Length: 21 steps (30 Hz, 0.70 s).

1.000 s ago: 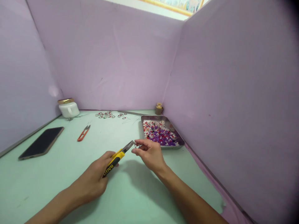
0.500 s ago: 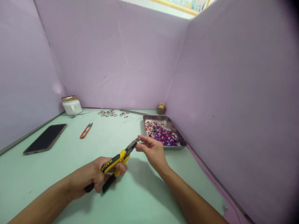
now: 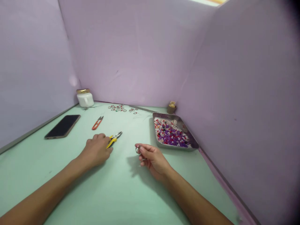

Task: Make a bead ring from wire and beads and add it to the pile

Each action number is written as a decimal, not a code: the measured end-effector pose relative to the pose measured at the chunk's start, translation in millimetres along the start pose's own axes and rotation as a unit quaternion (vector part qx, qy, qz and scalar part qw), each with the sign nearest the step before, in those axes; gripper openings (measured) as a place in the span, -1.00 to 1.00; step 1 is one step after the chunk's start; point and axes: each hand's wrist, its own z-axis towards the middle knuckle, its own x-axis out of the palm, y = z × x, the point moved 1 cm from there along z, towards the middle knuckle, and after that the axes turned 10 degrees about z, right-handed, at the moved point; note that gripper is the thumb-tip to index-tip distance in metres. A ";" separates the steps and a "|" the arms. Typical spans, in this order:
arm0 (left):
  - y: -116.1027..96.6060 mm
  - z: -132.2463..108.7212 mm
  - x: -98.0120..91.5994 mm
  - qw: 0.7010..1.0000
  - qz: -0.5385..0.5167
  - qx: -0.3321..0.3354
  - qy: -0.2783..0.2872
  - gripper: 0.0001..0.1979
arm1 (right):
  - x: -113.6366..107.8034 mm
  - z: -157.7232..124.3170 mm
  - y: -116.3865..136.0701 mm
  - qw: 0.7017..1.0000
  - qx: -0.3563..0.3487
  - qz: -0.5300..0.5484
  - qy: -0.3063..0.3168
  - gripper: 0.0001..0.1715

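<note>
Pliers with yellow and black handles point(image 3: 112, 142) rest low over the table, jaws pointing away to the right. My left hand point(image 3: 97, 151) lies palm down over their handles with its fingers curled round them, hiding most of the grips. Between thumb and forefinger, my right hand point(image 3: 154, 157) pinches a small beaded ring point(image 3: 137, 150) above the table; its other fingers are loosely bent. Farther right, a metal tray point(image 3: 191, 140) holds many loose beads point(image 3: 172, 132) in purple, red and white.
Orange thread snips point(image 3: 97, 122) lie beyond my left hand, with a phone point(image 3: 63, 126) to their left. Several beaded rings point(image 3: 117, 108) sit near the back wall. A white jar point(image 3: 85, 98) stands at back left, a small brown pot point(image 3: 171, 108) at back right.
My left hand has lowered the pliers to the table, away from the ring, and turned palm down. My right hand has moved slightly down, still holding the ring. The view has shifted.
</note>
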 end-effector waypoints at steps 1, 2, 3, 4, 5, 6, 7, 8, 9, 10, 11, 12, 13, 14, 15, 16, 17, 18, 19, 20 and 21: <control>-5.4 -2.4 -2.6 1.000 -0.015 -0.001 -0.018 -0.71 | 1.1 -0.8 -3.2 1.000 0.007 0.007 -0.003 -0.69; -12.2 -5.6 -5.7 0.996 -0.077 0.010 -0.047 -0.71 | 2.4 -1.8 -6.3 1.000 0.012 0.014 -0.005 -0.69; -19.9 -9.4 -7.9 0.985 -0.164 0.027 -0.040 -0.72 | 3.7 -2.8 -9.1 1.000 0.016 0.019 -0.006 -0.68; -27.9 -13.3 -9.1 0.967 -0.252 0.037 -0.004 -0.71 | 5.0 -3.8 -11.9 1.000 0.019 0.021 -0.008 -0.67; -36.1 -17.3 -8.9 0.942 -0.326 0.052 0.062 -0.71 | 6.1 -4.7 -14.4 1.000 0.021 0.021 -0.010 -0.66; -43.1 -20.8 -8.4 0.917 -0.383 0.055 0.099 -0.73 | 6.9 -5.5 -16.8 0.999 0.023 0.020 -0.013 -0.66; -48.6 -23.3 -7.8 0.895 -0.431 0.048 0.104 -0.76 | 7.4 -6.1 -18.9 0.999 0.023 0.018 -0.017 -0.65; -52.6 -25.0 -6.5 0.878 -0.464 0.037 0.109 -0.79 | 7.6 -6.6 -20.6 0.999 0.023 0.014 -0.020 -0.66; -54.9 -25.8 -5.2 0.867 -0.488 0.022 0.104 -0.81 | 7.5 -7.0 -21.8 1.000 0.020 0.010 -0.022 -0.66; -55.9 -25.9 -3.9 0.858 -0.503 0.007 0.101 -0.83 | 7.3 -7.3 -22.5 1.000 0.016 0.003 -0.022 -0.67; -55.8 -25.7 -2.8 0.853 -0.512 -0.006 0.100 -0.85 | 7.1 -7.5 -22.6 1.000 0.011 -0.006 -0.020 -0.67; -55.1 -25.3 -2.0 0.849 -0.518 -0.016 0.102 -0.86 | 6.9 -7.6 -22.3 1.000 0.006 -0.017 -0.017 -0.67; -54.0 -25.0 -1.6 0.846 -0.522 -0.023 0.104 -0.88 | 6.8 -7.6 -21.5 0.999 0.002 -0.029 -0.012 -0.67; -52.9 -25.0 -1.7 0.846 -0.522 -0.025 0.105 -0.89 | 6.6 -7.6 -20.5 0.999 -0.001 -0.041 -0.008 -0.67; -51.8 -25.3 -2.1 0.850 -0.517 -0.022 0.103 -0.91 | 6.5 -7.5 -19.3 0.999 -0.002 -0.052 -0.004 -0.68; -51.1 -25.9 -2.8 0.856 -0.507 -0.017 0.099 -0.93 | 6.3 -7.4 -18.1 0.998 -0.001 -0.061 -0.001 -0.67; -50.6 -26.8 -3.6 0.864 -0.494 -0.009 0.096 -0.95 | 5.9 -7.2 -17.0 0.998 0.003 -0.069 0.003 -0.66; -50.4 -27.8 -4.3 0.872 -0.480 0.000 0.094 -0.96 | 5.5 -7.2 -16.1 0.997 0.008 -0.077 0.007 -0.65; -50.4 -28.8 -5.0 0.878 -0.468 0.008 0.094 -0.96 | 5.1 -7.1 -15.5 0.996 0.013 -0.086 0.012 -0.64; -50.4 -29.6 -5.6 0.882 -0.461 0.014 0.098 -0.96 | 4.6 -7.1 -15.0 0.995 0.018 -0.097 0.017 -0.64; -50.5 -30.1 -6.0 0.882 -0.459 0.018 0.103 -0.96 | 4.1 -7.1 -14.8 0.994 0.020 -0.109 0.022 -0.64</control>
